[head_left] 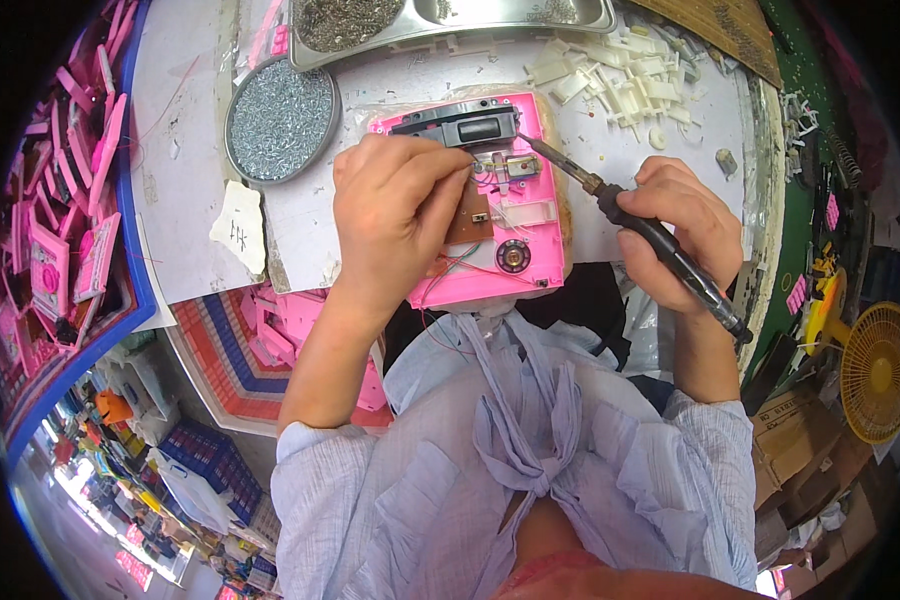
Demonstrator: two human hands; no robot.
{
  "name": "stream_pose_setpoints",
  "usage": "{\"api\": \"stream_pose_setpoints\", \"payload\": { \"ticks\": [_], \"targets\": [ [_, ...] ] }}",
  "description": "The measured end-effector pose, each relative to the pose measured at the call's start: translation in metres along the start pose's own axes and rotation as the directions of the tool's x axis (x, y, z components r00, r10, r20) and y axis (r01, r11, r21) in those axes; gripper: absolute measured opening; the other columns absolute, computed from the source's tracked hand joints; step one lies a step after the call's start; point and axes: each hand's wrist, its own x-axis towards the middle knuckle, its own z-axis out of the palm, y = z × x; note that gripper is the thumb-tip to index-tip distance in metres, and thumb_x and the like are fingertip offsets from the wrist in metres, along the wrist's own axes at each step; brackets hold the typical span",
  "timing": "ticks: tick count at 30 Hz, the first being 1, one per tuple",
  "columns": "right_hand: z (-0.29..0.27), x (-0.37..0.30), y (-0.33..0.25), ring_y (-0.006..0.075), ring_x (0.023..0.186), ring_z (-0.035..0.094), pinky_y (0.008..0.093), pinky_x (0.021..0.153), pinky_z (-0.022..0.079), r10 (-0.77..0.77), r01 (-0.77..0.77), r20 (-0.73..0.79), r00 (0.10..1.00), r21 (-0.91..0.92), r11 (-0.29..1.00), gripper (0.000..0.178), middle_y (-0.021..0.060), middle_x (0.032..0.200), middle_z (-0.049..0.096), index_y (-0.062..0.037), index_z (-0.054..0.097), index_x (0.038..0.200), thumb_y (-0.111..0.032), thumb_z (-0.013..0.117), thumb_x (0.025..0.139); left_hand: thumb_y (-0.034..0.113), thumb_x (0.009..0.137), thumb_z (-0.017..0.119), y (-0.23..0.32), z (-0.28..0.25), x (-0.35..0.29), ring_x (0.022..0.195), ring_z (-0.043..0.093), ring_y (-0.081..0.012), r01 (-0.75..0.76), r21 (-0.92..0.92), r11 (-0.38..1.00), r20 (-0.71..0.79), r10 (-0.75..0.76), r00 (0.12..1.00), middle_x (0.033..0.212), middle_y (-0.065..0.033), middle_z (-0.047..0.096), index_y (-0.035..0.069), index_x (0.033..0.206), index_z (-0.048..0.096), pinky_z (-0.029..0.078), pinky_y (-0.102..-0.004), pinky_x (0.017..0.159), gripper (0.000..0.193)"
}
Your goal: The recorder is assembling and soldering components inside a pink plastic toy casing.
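Note:
A pink plastic casing lies on a padded surface in front of me, with a black housing along its far side. Inside it sit a small metal-framed mechanism, a brown circuit board, a round speaker and thin wires. Fingertips pinched, my left hand is over the casing's left side beside the mechanism; what they grip is hidden. My right hand is closed round a black-handled screwdriver, held slanted with its thin metal tip at the right end of the black housing.
At the left stands a round dish of small screws; a metal tray holds more small parts. White plastic pieces are heaped at the back right. Pink casings fill a blue-edged bin at far left. A yellow fan is at right.

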Motion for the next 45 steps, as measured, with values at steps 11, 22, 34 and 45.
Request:
{"api": "stream_pose_setpoints", "payload": {
  "ticks": [11,22,34,45],
  "targets": [
    [0.020,0.008,0.002,0.0264,0.056,0.055,0.0357,0.057,0.046,-0.007,0.008,0.043,0.999,-0.014,1.000,0.034,0.0081,0.065,0.056,-0.0009,0.070,0.098,0.003,0.077,0.065,0.007,0.069,0.080,0.001,0.012,-0.004,0.080,0.058,-0.0212,0.120,0.085,0.989,-0.062,-0.115,0.991,0.083,-0.0010,0.056,0.010,0.077,0.069,0.036,-0.0380,0.079,0.014],
    [0.025,0.013,0.005,0.0276,0.064,0.059,0.0383,0.064,0.050,0.026,-0.012,0.150,0.988,-0.095,0.995,0.028,0.0123,0.077,0.068,0.0023,0.067,0.100,-0.001,0.079,0.075,0.007,0.069,0.079,0.002,0.013,-0.003,0.080,0.058,-0.0217,0.159,0.076,0.984,-0.044,-0.156,0.987,0.082,-0.0010,0.056,0.011,0.075,0.066,0.036,-0.0391,0.077,0.015],
    [0.024,0.014,0.006,0.0275,0.062,0.059,0.0394,0.064,0.051,0.013,0.000,0.162,0.987,-0.080,0.997,0.030,0.0121,0.075,0.067,0.0019,0.067,0.103,0.001,0.077,0.075,0.009,0.069,0.079,0.003,0.015,-0.003,0.082,0.058,-0.0221,0.180,0.093,0.979,-0.048,-0.176,0.983,0.082,-0.0005,0.057,0.012,0.073,0.066,0.036,-0.0394,0.078,0.014],
    [0.025,0.012,0.007,0.0275,0.063,0.060,0.0398,0.066,0.052,-0.002,0.012,0.151,0.989,-0.065,0.998,0.029,0.0122,0.078,0.069,0.0012,0.067,0.105,-0.003,0.078,0.079,0.010,0.069,0.079,0.004,0.016,-0.004,0.083,0.058,-0.0227,0.195,0.113,0.974,-0.043,-0.191,0.981,0.083,-0.0005,0.058,0.012,0.072,0.067,0.037,-0.0402,0.078,0.013]
  ]
}}
